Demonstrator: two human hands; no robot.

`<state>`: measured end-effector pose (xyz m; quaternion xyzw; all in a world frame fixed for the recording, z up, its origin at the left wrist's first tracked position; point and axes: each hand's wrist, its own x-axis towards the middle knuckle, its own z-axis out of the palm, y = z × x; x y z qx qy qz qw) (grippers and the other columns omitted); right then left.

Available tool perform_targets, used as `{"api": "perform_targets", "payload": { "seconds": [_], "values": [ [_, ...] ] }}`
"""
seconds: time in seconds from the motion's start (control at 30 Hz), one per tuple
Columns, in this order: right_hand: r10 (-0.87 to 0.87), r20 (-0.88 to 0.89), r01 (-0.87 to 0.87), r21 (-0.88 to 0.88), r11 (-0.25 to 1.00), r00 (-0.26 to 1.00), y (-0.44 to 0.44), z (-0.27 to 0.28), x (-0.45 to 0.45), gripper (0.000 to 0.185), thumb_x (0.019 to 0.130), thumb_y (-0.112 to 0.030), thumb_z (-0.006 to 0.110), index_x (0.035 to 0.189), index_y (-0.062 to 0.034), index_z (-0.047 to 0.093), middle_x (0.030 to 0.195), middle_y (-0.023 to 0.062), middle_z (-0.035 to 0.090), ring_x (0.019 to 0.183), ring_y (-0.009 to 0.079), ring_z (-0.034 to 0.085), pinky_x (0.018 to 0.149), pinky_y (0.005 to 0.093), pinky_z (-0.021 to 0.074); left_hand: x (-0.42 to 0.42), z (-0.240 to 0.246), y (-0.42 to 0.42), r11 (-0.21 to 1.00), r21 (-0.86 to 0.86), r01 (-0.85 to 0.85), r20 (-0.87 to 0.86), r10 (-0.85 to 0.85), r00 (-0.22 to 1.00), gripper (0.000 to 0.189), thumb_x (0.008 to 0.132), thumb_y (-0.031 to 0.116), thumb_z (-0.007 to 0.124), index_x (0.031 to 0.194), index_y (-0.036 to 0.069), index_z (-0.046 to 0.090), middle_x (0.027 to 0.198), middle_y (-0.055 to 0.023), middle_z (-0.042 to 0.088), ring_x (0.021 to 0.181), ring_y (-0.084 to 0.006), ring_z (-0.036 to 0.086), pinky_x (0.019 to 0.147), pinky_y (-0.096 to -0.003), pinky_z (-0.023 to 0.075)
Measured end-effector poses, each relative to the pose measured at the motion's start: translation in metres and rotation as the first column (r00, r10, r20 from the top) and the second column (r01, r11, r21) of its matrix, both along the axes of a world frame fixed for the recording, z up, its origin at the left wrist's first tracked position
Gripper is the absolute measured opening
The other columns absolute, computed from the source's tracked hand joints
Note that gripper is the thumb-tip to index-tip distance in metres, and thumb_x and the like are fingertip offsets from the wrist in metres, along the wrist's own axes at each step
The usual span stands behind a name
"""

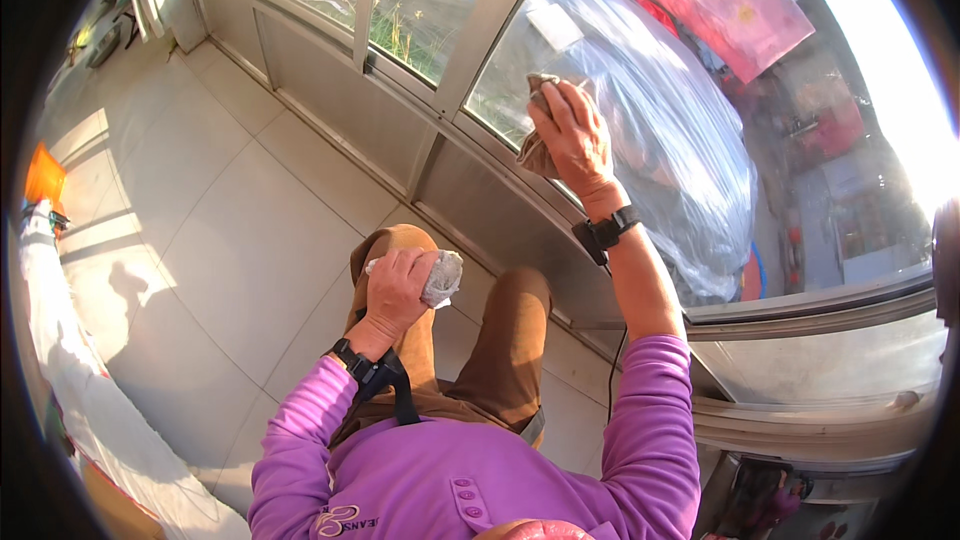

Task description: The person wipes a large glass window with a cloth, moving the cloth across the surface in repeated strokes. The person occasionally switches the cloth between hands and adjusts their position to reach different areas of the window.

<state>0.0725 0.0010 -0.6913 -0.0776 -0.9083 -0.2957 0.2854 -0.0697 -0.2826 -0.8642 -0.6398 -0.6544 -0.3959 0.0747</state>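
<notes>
My right hand [574, 127] presses a crumpled brown-grey cloth [538, 155] to the lower left part of a window pane [501, 101], close to its metal frame [487, 30]. Fingers spread over the cloth hide part of it. My left hand [399, 285] rests above my left knee, closed around a bunched greyish-white cloth [443, 279]. That cloth pokes out on the thumb side; the rest is hidden in the palm. Black bands with small devices sit on both wrists.
Below the glass runs a metal panel [480, 195] down to the tiled floor [217, 217]. Behind the pane lie a clear plastic sheet [660, 142] and a pink flowered cloth [720, 0]. White bedding [97, 420] and an orange object [45, 174] are at left.
</notes>
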Motion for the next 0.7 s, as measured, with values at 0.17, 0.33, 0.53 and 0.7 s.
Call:
{"api": "perform_targets", "payload": {
  "seconds": [0.17,0.33,0.53,0.7],
  "values": [
    [-0.014,-0.630,0.316,0.370,0.874,0.776,0.025,0.182,0.035,0.033,0.079,-0.006,0.071,0.107,-0.0212,0.080,0.127,0.0051,0.068,0.117,0.0304,0.060,0.098,0.0453,0.0516,-0.003,-0.010,0.000,0.998,-0.065,0.014,0.037,-0.011,0.999,0.062,0.060,0.018,0.088,0.117,0.010,0.063,0.112,-0.0076,0.061,0.101,-0.0286,0.060,0.089,-0.0431,0.0516],
    [0.088,-0.718,0.301,0.395,0.868,0.690,0.035,0.207,0.005,0.034,0.084,-0.016,0.069,0.117,-0.0173,0.076,0.121,0.0088,0.070,0.119,0.0293,0.060,0.103,0.0486,0.0447,-0.001,-0.010,0.006,0.992,-0.108,0.073,0.039,-0.069,0.997,0.065,0.062,0.022,0.088,0.121,0.011,0.063,0.115,-0.0072,0.062,0.103,-0.0290,0.060,0.089,-0.0434,0.0509],
    [-0.114,-0.378,0.179,0.141,0.974,0.919,0.033,0.021,-0.075,0.039,0.080,-0.009,0.072,0.119,-0.0179,0.074,0.137,0.0094,0.060,0.128,0.0307,0.056,0.096,0.0412,0.0538,0.005,-0.003,0.014,0.994,-0.072,0.080,0.046,-0.077,0.996,0.039,0.075,0.014,0.076,0.113,0.011,0.067,0.102,-0.0058,0.064,0.092,-0.0281,0.063,0.078,-0.0398,0.0508],
    [0.000,-0.227,-0.001,-0.003,1.000,0.974,0.006,-0.110,-0.090,0.042,0.080,-0.012,0.069,0.121,-0.0104,0.070,0.145,0.0140,0.054,0.136,0.0335,0.049,0.111,0.0474,0.0459,0.005,0.001,0.010,0.998,-0.044,0.036,0.042,-0.034,0.999,0.040,0.073,0.015,0.076,0.112,0.010,0.066,0.103,-0.0061,0.064,0.096,-0.0276,0.062,0.084,-0.0399,0.0531]
  ]
}}
